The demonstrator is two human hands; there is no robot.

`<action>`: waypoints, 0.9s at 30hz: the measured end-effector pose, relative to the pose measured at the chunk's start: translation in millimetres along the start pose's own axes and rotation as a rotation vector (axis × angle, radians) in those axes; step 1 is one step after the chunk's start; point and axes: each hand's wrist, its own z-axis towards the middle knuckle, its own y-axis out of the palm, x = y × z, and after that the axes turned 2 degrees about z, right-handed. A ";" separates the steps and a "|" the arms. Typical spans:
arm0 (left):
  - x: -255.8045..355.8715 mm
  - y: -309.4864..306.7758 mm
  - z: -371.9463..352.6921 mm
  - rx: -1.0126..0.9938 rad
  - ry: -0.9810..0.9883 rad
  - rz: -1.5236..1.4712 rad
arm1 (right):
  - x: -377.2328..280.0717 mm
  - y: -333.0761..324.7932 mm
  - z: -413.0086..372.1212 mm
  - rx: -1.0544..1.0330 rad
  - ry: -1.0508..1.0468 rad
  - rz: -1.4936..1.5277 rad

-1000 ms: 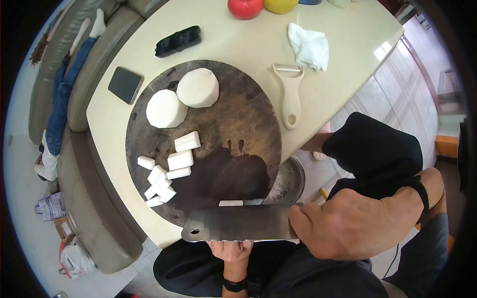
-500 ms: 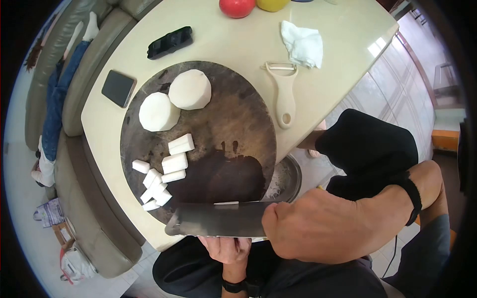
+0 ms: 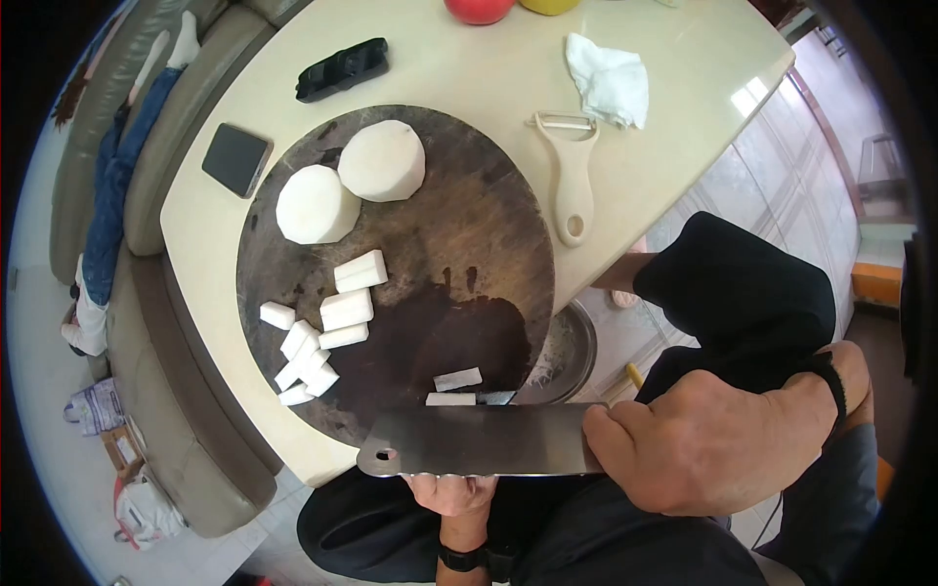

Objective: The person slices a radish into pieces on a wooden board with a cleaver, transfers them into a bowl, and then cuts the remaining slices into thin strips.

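Observation:
My right hand (image 3: 708, 449) is wrapped round the handle of a cleaver (image 3: 479, 439), whose wide blade spans the near edge of a round wooden chopping board (image 3: 489, 234). Just below the blade sits my left hand (image 3: 451, 493), its fingers curled and their tips hidden by the steel; whatever they hold is out of sight. Beyond the blade lie two thin white sticks (image 3: 457, 378). Several cut white radish pieces (image 3: 347, 311) are scattered on the board's left side. Two thick peeled radish rounds (image 3: 383, 161) stand at its far left.
A cream peeler (image 3: 574, 186) and a crumpled white cloth (image 3: 608, 80) lie right of the board. On the left are a phone (image 3: 236, 159) and a black object (image 3: 342, 69). A metal bowl (image 3: 578, 352) with shreds sits below the table edge. Someone lies on the sofa (image 3: 166, 391).
The cleaver and my right hand have moved to the right. Two thin white sticks now show beyond the blade, where only a sliver showed before. The view has shifted slightly.

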 end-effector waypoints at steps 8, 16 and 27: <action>-1.8 -0.4 -4.9 -0.001 -0.042 -0.049 | 0.2 -6.6 11.3 -0.079 -0.011 0.067; 2.8 -2.7 12.0 -0.032 -0.035 -0.060 | -1.0 8.4 28.6 0.092 -0.088 0.213; 11.1 4.3 26.6 0.069 -0.005 -0.117 | 9.5 -9.4 11.2 -0.058 0.056 0.053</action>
